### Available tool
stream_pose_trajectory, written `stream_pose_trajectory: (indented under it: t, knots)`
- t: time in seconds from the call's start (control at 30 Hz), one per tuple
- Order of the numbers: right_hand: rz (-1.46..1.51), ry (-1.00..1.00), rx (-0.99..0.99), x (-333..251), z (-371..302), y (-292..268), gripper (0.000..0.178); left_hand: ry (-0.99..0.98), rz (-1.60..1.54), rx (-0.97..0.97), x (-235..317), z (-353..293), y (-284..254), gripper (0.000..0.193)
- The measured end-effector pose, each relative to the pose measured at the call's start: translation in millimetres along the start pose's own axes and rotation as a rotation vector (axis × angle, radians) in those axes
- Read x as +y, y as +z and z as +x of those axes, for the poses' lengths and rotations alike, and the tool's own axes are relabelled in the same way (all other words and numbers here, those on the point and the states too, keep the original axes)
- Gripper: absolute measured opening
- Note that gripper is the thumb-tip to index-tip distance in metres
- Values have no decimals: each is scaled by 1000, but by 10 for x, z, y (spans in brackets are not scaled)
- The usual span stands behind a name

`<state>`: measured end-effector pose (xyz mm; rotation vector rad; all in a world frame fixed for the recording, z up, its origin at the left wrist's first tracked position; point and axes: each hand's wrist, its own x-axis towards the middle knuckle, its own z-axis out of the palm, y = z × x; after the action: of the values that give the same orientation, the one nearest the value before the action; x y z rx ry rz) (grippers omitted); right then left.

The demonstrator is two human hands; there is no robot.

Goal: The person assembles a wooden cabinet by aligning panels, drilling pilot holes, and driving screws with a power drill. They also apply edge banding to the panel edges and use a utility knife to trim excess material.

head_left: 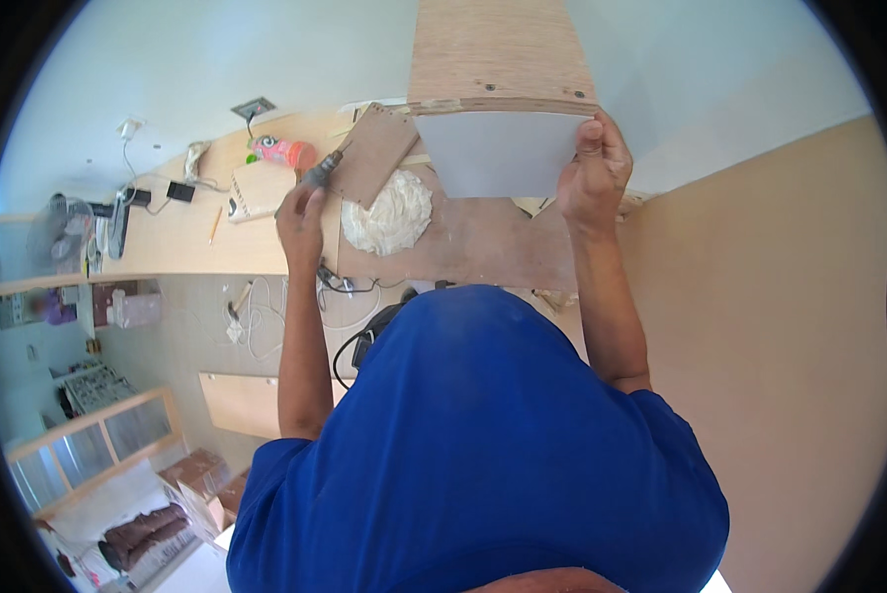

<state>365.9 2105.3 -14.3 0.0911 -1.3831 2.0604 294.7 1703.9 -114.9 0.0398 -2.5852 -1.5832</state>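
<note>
Though blurred—dark lettering (239, 196) near left fingers (314, 205).

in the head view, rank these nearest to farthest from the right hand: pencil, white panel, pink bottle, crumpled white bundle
From the right hand:
1. White panel: its right edge is in that hand's grip.
2. Crumpled white bundle: left of the panel, lower in view.
3. Pink bottle: farther left, lying on its side.
4. Pencil: farthest left.

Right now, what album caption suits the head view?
Left hand holding a drill-like tool, right hand gripping a white panel.
</note>
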Motion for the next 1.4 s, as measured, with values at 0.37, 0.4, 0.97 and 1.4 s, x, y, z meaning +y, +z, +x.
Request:
stream_pose_trajectory:
  t: [0.37,0.4,0.97,1.4]
  knots:
    - [160,187,-98,112,-241,324,41,167,-649,-108,1919,-436,791,31]
    - [188,190,-106,132,-245,338,40,217,-600,-62,1895,-464,815,31]
    - [49,16,-184,179,-205,276,32,18,-1054,-219,1829,-807,728,43]
    - [45,176,-340,297,-167,209,40,-104,-979,-170,1881,-794,723,36]
